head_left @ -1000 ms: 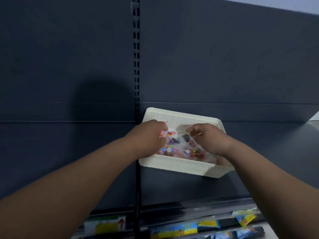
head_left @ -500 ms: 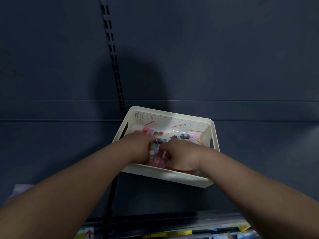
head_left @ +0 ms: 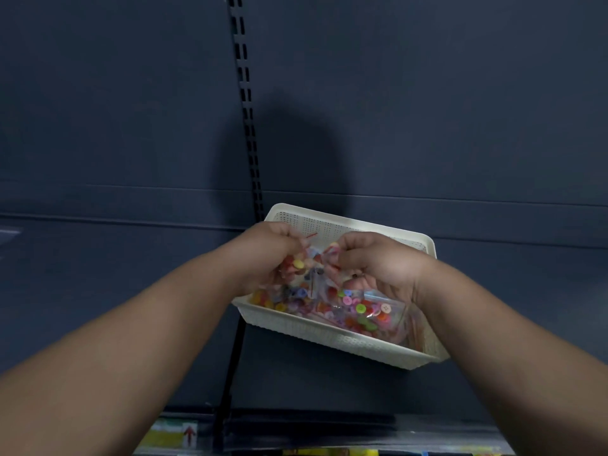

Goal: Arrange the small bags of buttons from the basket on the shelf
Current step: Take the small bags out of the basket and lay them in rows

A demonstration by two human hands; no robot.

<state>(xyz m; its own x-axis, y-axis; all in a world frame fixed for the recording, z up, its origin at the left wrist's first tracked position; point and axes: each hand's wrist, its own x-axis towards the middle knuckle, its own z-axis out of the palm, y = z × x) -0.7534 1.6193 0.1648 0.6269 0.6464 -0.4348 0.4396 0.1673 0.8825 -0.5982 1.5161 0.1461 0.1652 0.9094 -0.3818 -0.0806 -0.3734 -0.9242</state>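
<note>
A white perforated basket (head_left: 332, 337) sits on the dark shelf (head_left: 115, 291), filled with several clear small bags of coloured buttons (head_left: 365, 311). Both hands are inside it, above the pile. My left hand (head_left: 273, 255) grips a bunch of button bags (head_left: 301, 264) with curled fingers. My right hand (head_left: 378, 261) pinches the red-edged top of a bag (head_left: 330, 253) next to the left hand. The bags under my palms are partly hidden.
A slotted black upright (head_left: 245, 103) runs down the dark back panel behind the basket. Below the shelf's front edge, a lower tier shows a label with a red arrow (head_left: 189, 434) and yellow packets (head_left: 329, 452).
Both hands have risen from deep in the basket and now hold bags lifted above the pile. The view has shifted, so the basket sits further right.
</note>
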